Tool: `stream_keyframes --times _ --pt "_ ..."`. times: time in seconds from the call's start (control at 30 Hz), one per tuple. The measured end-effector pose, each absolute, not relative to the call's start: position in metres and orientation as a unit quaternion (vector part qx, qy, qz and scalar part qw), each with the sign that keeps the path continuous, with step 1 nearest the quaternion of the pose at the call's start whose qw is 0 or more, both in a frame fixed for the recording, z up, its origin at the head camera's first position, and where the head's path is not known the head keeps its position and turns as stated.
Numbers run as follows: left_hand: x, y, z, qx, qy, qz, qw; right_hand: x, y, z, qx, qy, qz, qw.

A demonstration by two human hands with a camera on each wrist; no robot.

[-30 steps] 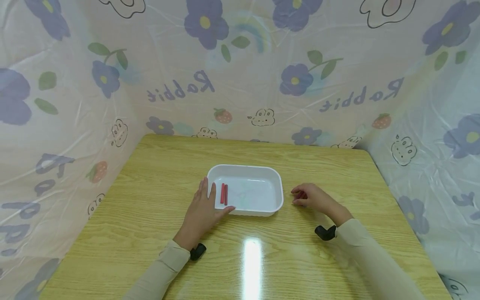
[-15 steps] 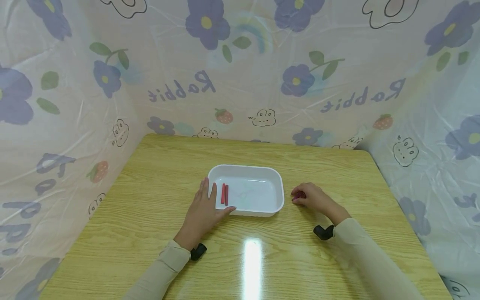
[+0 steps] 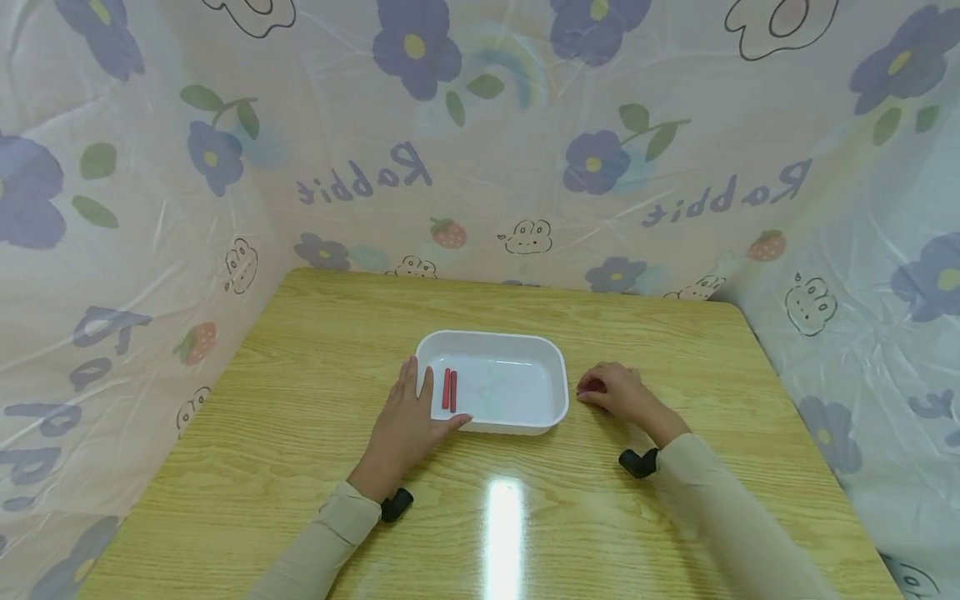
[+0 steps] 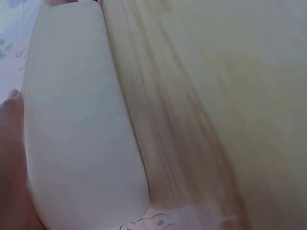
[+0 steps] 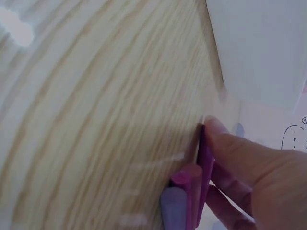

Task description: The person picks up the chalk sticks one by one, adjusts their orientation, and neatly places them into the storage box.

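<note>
A white rectangular tray [image 3: 517,392] stands on the table with two red crayons [image 3: 453,392] lying side by side at its left end. My left hand [image 3: 405,425] rests spread on the tray's left end, fingers along the left rim and thumb over the near rim. To the right of the tray, my right hand [image 3: 618,390] pinches a purple crayon [image 5: 206,160] between thumb and fingers, low over the table. Beside it in the right wrist view are a pink crayon [image 5: 193,182], a magenta crayon [image 5: 181,179] and a greyish lavender crayon [image 5: 173,206]. The head view mostly hides these under the hand.
The wood-grain table [image 3: 360,533] ends at a patterned curtain [image 3: 480,167] behind and at both sides. A bright light reflection [image 3: 505,533] lies on the tabletop in front of the tray. A black wrist camera [image 3: 637,462] sits under the right wrist.
My right hand has closed its fingers on the purple crayon and shifted slightly left toward the tray. The left hand and tray have stayed put.
</note>
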State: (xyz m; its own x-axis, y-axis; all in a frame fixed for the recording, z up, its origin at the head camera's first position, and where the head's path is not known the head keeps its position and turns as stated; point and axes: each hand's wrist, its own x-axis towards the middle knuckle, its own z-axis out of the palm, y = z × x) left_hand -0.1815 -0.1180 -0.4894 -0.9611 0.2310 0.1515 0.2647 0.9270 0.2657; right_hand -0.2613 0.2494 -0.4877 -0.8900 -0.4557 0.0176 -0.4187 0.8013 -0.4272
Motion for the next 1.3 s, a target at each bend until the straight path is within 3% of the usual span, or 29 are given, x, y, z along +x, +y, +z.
stream_keyframes --times 0.8,1.3 --pt "-0.179 -0.118 -0.489 -0.124 -0.980 -0.147 0.054 -0.282 0.247 -0.493 -0.188 0.946 -0.242 0.104" --pt "-0.179 -0.119 -0.489 -0.126 -0.978 -0.154 0.063 -0.288 0.235 -0.492 -0.171 0.929 -0.325 0.048"
